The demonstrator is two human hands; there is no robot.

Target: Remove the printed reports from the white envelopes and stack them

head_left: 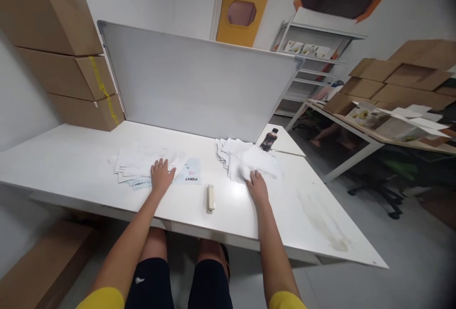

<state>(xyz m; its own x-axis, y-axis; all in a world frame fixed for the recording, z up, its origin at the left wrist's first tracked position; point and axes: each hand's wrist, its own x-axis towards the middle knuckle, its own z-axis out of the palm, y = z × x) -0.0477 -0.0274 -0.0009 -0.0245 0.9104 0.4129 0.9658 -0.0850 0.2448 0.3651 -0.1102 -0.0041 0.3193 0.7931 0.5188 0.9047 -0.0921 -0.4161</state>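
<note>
My left hand (162,176) lies with fingers spread on a loose stack of white papers (135,160). Partly under that stack, a pale blue sheet (192,172) with "PONY" printed on it sticks out to the right. At the right, my right hand (258,188) rests its fingertips on the near edge of a slightly blurred sheet of paper (261,160). That sheet tops a second, fanned-out pile of papers (231,149). Between my hands, a cream stapler (211,198) stands on the white table (178,207), touched by neither.
Behind the papers stands a whiteboard panel (199,85). A dark drink bottle (269,140) is right of the right pile. Cardboard boxes (85,81) are stacked at the left. Farther right, another table (349,121) carries more boxes, with a person's legs partly visible beneath.
</note>
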